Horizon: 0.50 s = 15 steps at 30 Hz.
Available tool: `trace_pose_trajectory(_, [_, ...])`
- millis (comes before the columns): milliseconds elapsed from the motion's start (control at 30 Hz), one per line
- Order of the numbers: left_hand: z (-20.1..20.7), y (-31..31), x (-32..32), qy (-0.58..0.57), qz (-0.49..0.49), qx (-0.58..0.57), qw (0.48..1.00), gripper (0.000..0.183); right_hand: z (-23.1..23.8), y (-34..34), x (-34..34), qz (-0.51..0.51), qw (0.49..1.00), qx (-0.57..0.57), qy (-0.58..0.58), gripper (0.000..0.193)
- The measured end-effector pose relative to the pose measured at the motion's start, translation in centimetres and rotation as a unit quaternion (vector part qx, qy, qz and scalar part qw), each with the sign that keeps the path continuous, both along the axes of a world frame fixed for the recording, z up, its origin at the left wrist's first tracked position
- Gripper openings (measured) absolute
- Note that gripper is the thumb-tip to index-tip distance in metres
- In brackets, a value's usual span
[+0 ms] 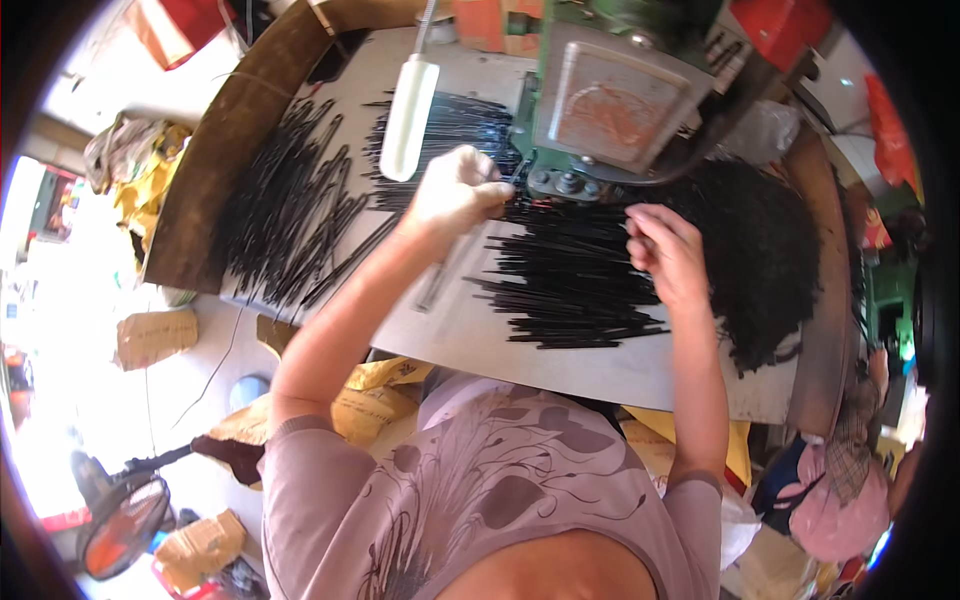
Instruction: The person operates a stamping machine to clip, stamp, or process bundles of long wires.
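My left hand [462,192] is closed in a pinch, thumb against fingers, right beside the work point of a green bench machine [568,182]. What it pinches is too small to make out. Below that wrist a thin strip [440,272] shows blurred over the table. My right hand [668,250], fingers curled together, is at the right end of a pile of thin black strips [570,275]; whatever is in its fingertips does not show. Behind my left hand lies another batch of dark strips [465,125].
More strips [285,200] lie loosely at the left of the pale tabletop [440,345]. A large black heap [765,265] fills the right side. Brown raised edging [200,200] bounds the table. A white lamp [409,120] hangs low over it. A fan [125,520] stands at lower left.
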<state>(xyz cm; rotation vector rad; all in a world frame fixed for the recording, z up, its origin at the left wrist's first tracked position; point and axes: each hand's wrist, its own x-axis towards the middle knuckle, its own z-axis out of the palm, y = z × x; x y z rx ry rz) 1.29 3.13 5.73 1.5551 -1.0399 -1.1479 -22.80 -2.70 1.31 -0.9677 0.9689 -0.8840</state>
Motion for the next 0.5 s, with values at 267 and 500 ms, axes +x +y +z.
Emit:
trace_pose_trajectory(267, [-0.1,7.2,11.2,-0.614,-0.035,0.125,0.779,0.044,-0.4,-1.3,-2.6,-0.032,0.999,0.019,0.000,0.014])
trace_pose_trajectory(500, [-3.9,9.3,15.5,-0.572,0.048,0.152,0.804,0.016,-0.2,-1.2,-2.1,-0.035,0.999,0.016,0.001,0.014])
